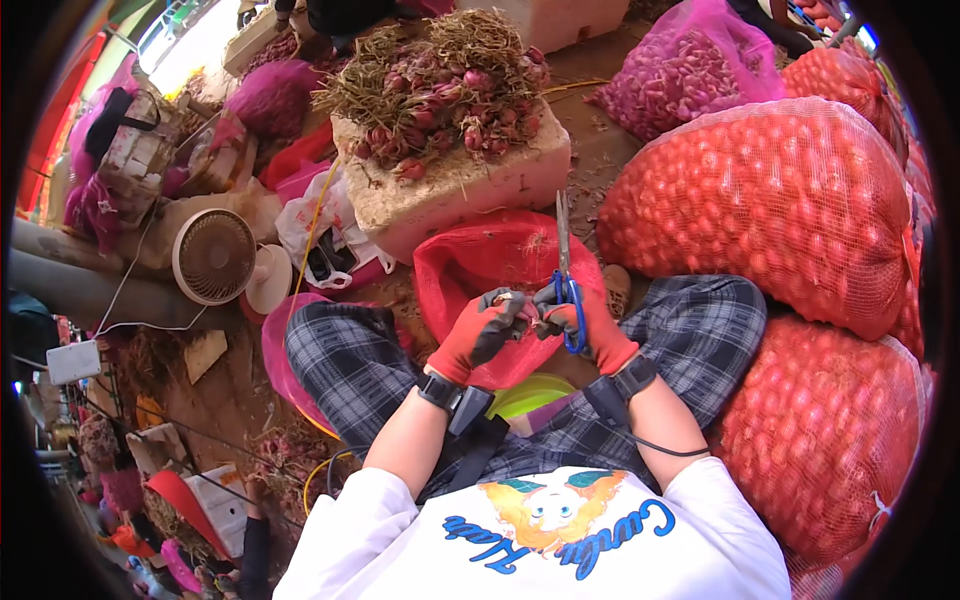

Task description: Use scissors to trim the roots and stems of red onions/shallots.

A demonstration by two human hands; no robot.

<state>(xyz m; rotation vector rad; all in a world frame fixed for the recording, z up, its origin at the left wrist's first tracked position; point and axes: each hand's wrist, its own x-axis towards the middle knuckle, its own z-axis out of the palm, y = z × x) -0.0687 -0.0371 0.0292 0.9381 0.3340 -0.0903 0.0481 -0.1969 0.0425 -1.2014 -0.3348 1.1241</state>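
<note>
My left hand (pixel 482 330) wears a red glove and pinches a small shallot (pixel 507 298) over my lap. My right hand (pixel 590 322), also gloved in red, grips blue-handled scissors (pixel 565 262) whose blades point up and away from me. Both hands meet above a red mesh bag (pixel 480 265) held open between my knees. A heap of shallots with dry stalks (pixel 440 85) lies on a white foam box (pixel 450 190) just beyond the bag.
Large red mesh sacks of shallots (pixel 770 200) are stacked at my right. A pink sack (pixel 690 65) stands behind them. A small white fan (pixel 214 256) sits at my left beside a concrete kerb. A green bowl (pixel 530 392) rests under my lap.
</note>
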